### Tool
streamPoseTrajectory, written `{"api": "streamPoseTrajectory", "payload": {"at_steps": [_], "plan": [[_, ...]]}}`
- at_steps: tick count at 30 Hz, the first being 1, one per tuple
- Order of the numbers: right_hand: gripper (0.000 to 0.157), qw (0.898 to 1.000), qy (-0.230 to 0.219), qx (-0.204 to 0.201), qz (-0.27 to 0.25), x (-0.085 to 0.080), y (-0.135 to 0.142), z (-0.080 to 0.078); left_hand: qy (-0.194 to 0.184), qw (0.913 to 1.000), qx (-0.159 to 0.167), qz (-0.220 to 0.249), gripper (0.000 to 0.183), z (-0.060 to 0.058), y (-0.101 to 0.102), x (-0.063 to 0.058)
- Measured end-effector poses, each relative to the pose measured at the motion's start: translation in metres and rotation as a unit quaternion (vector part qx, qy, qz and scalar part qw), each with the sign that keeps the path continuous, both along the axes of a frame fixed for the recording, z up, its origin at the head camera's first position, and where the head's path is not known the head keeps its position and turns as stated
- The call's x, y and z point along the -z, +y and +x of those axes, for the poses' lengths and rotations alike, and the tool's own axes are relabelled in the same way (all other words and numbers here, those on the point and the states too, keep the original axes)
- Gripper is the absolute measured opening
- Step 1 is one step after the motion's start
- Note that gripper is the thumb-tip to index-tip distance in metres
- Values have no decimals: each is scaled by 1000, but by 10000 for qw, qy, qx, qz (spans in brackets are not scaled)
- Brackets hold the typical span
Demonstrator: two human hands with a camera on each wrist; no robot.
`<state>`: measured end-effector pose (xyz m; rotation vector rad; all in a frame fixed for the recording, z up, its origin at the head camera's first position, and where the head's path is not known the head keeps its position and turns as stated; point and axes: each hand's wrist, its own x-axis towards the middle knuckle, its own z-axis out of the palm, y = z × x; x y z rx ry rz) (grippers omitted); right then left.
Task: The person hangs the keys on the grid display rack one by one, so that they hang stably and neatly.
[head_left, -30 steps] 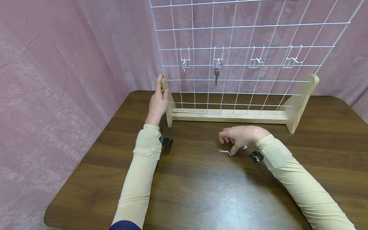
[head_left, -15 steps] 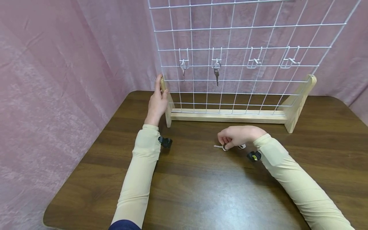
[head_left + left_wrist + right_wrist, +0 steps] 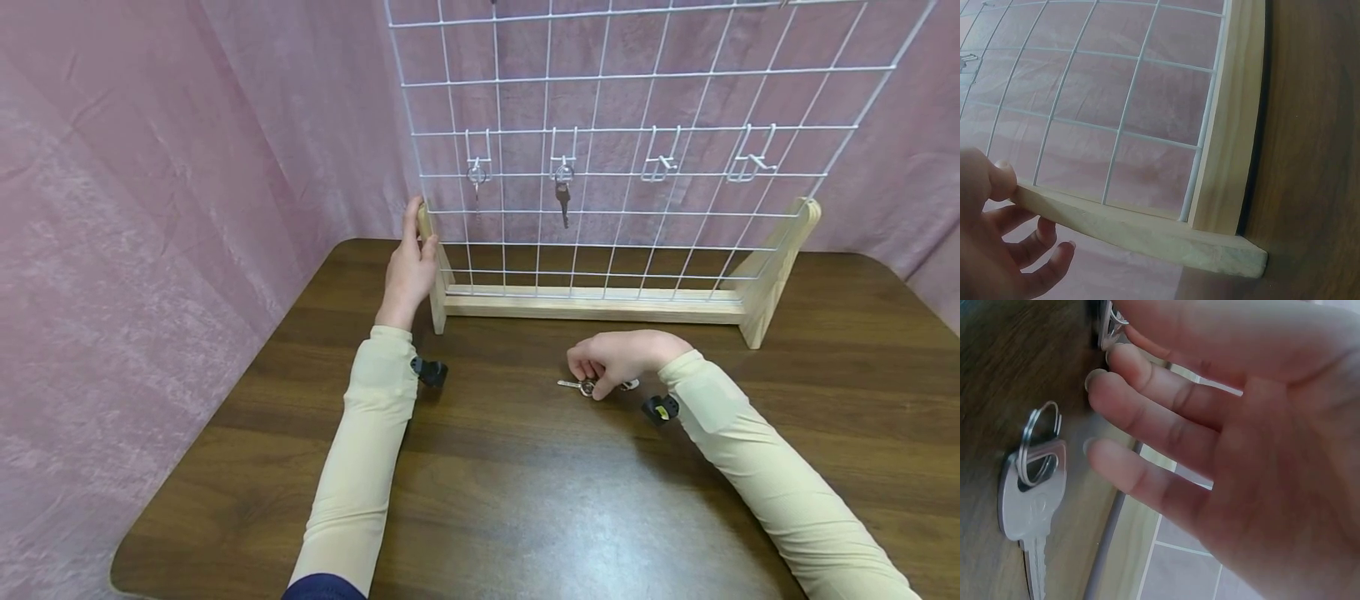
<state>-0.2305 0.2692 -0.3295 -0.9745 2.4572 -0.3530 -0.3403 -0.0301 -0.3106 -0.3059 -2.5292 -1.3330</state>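
Observation:
My left hand grips the upper end of the rack's wooden side support, thumb on one face and fingers at the other. My right hand is low over the table in front of the rack, fingertips down. A silver key lies flat and points left, its key ring between my right thumb and fingers in the head view. Another key with a split ring lies on the wood below my palm, largely covered by the hand in the head view.
The white wire grid stands upright on its wooden base. Two keys, a thin one and a wider one, hang from hooks on the left. Two hooks on the right, one inward and one outward, carry nothing.
My right hand moved slightly left and away from me with the silver key sliding along. Since then my thumb has drawn back, uncovering the ring. The left hand keeps its grip.

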Motion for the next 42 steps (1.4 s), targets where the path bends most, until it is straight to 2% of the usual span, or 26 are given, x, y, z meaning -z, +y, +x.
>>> {"api": "streamPoseTrajectory", "payload": {"at_steps": [6,10,17,24,30,36,42], "plan": [[24,9992,387,-94,-97,2,1,0,20,10000,13,27,57,0,0,1],[24,9985,518,-1,-153,3,1,-1,35,10000,21,27,57,0,0,0],[23,9966,815,-66,-104,4,2,-2,47,10000,21,53,57,-1,0,0],[18,9984,541,-95,-155,3,3,-3,7,9999,52,132,57,-2,0,1],[18,9967,763,-20,-271,-6,9,-5,-43,9998,31,182,57,-2,1,1],[14,9864,1442,172,-763,-24,18,-2,-68,9998,0,186,58,-2,1,0],[11,9650,2190,782,-1214,-37,29,-2,-41,9998,-18,186,56,-1,1,0]]}}
